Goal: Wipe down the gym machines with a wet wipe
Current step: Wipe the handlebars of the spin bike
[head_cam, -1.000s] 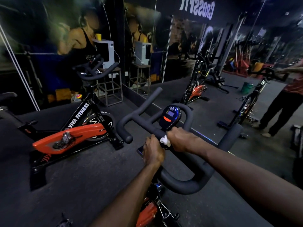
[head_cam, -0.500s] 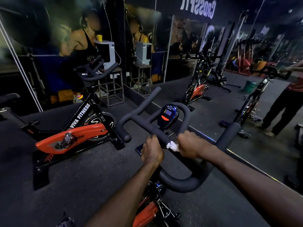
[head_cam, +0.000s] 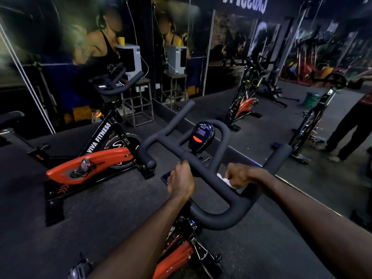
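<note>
The right hand [head_cam: 239,176], fingers curled around the white wipe [head_cam: 224,179], has slid rightward along the handlebar [head_cam: 213,170]; the left hand [head_cam: 181,182] still grips the bar at centre frame, so wiping advances.

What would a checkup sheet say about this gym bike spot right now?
Surface: dark rubber floor.
Job's things: white wet wipe on the near bike's black handlebar; console in the middle.
Clutter: dark flat object under the bar, unclear.
Hands: left hand grips the bar; right hand presses the wipe on it.
Cables: white cord from the wall unit.
Surroundings: orange Viva Fitness bike, wall mirror.
</note>
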The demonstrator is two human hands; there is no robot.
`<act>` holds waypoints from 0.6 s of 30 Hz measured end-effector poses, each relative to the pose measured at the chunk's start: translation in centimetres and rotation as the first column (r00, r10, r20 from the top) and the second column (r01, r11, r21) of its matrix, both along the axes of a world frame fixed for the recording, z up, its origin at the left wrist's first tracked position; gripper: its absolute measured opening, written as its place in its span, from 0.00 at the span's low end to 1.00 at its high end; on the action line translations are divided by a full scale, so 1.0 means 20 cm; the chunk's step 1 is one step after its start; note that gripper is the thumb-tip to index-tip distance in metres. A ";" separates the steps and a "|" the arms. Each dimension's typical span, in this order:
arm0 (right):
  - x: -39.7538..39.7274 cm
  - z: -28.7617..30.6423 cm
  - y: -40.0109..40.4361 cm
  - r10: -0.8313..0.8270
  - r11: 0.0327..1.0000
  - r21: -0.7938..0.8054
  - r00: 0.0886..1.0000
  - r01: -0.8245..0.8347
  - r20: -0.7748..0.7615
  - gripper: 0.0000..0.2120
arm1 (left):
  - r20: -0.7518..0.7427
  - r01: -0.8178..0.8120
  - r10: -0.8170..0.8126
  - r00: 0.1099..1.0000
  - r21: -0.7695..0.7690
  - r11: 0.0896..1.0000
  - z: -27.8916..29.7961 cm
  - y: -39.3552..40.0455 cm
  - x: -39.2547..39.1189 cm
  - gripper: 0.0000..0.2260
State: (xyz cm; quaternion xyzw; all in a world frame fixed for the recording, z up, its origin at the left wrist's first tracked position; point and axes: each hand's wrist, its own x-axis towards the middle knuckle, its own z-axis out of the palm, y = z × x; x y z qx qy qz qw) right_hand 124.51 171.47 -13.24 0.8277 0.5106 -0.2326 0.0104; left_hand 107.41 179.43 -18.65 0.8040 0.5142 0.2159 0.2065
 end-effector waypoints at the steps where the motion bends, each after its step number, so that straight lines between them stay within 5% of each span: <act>1: 0.01 0.01 0.03 0.006 1.000 0.009 1.000 -0.006 0.000 0.11 | -0.008 0.003 -0.003 1.000 0.003 1.000 0.00 0.00 0.00 0.11; 4: 0.03 -0.02 0.10 0.024 0.996 0.086 0.999 -0.027 0.033 0.09 | -0.017 0.001 -0.001 1.000 0.004 1.000 0.00 0.00 0.00 0.11; 8: 0.09 -0.10 0.06 0.114 0.973 -0.214 0.989 -0.091 0.099 0.04 | -0.022 -0.010 0.010 1.000 0.008 1.000 0.00 0.00 0.00 0.12; 13: 0.09 -0.04 0.09 0.195 0.976 -0.133 0.960 -0.171 0.200 0.05 | -0.040 -0.015 0.015 0.999 -0.003 1.000 0.02 0.00 0.00 0.15; 18: -0.01 0.09 0.01 0.299 0.923 -0.305 0.937 -0.236 0.180 0.06 | 0.025 -0.006 0.005 1.000 0.027 1.000 0.07 -0.05 -0.01 0.10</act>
